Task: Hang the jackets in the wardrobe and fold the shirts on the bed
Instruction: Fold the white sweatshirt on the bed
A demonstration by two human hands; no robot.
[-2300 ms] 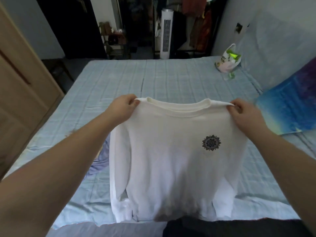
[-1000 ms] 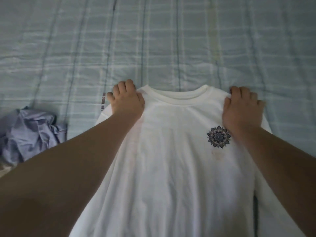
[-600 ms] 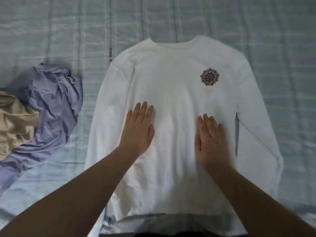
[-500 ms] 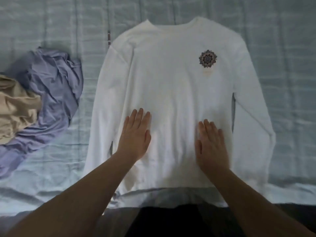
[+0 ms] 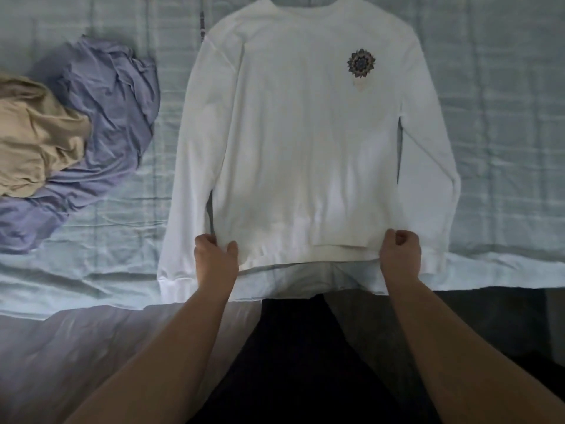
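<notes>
A white long-sleeved shirt with a small dark flower emblem on the chest lies flat and face up on the pale blue bed, collar away from me, sleeves down along its sides. My left hand grips the bottom hem at its left corner. My right hand grips the hem at the right corner. The hem lies near the bed's front edge.
A crumpled lilac garment lies on the bed left of the shirt, with a beige garment heaped on its left side. Dark floor shows below the bed's edge between my arms.
The shirt went from being held up by the shoulders to lying flat on the bed. My hands slid flat down its front and now grip the bottom hem.
</notes>
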